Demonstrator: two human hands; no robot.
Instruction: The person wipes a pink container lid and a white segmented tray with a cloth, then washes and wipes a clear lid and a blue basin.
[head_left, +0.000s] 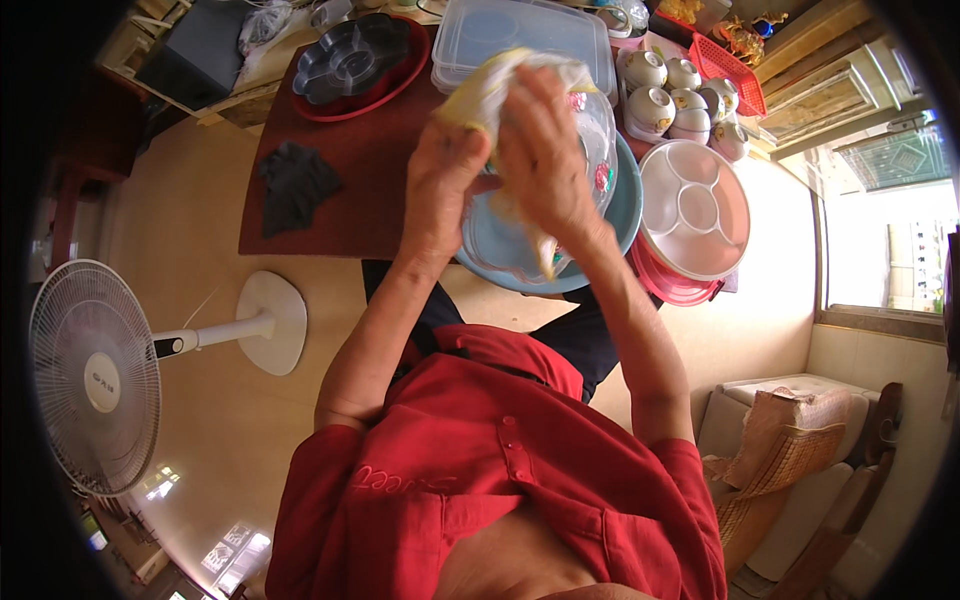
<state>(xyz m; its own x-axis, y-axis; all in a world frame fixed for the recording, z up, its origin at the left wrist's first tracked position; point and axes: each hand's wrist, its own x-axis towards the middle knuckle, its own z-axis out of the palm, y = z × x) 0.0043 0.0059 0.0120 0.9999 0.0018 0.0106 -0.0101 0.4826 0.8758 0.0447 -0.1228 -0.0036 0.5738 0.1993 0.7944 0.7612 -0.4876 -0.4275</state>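
A clear plastic lid (602, 154) with red flower decorations is held over a light blue basin (628, 202) at the table's front edge. My left hand (442, 180) grips the lid's left side, its fingers partly hidden. A white and yellow cloth (476, 101) is bunched over the lid, and a strip of it hangs down past its front. My right hand (544, 150) holds the cloth against the lid, fingers spread along it and blurred. How much of the basin's inside lies under the lid cannot be seen.
On the brown table (360, 180) lie a dark cloth (298, 187), a black divided tray (352, 64) in a red one, and a translucent box (521, 34). Several upturned bowls (651, 109) stand right, behind a white divided tray (697, 208). A fan (97, 379) stands left.
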